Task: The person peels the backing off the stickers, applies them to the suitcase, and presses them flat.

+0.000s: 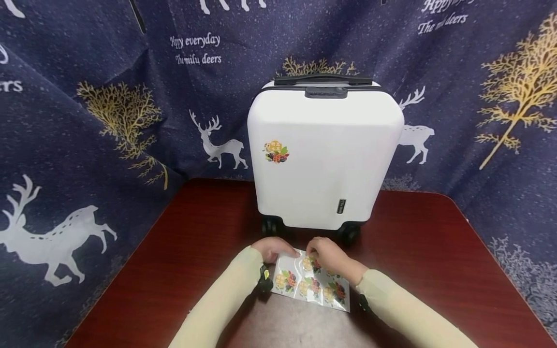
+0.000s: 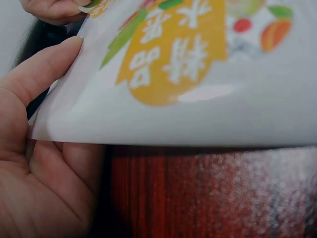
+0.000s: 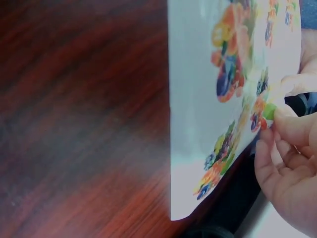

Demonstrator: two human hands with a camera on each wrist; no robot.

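Observation:
A white sheet of fruit stickers (image 1: 285, 263) is held up off the dark red table, printed with several colourful fruit designs and yellow labels. My left hand (image 1: 273, 248) grips its far left corner, thumb on top and fingers underneath, as the left wrist view shows. At the sheet's far edge, my right hand (image 1: 329, 256) pinches the edge of one fruit sticker (image 3: 267, 111) between thumb and fingertips. Beyond both hands stands a white suitcase (image 1: 322, 169), upright on black wheels. One matching fruit sticker (image 1: 276, 151) is on the upper left of its front.
The suitcase has a black top handle (image 1: 324, 79) and a small dark badge (image 1: 341, 206) low on its front. A reddish-brown table (image 1: 426, 251) lies under everything. Behind it hangs a dark blue cloth (image 1: 217, 96) with white deer and golden trees.

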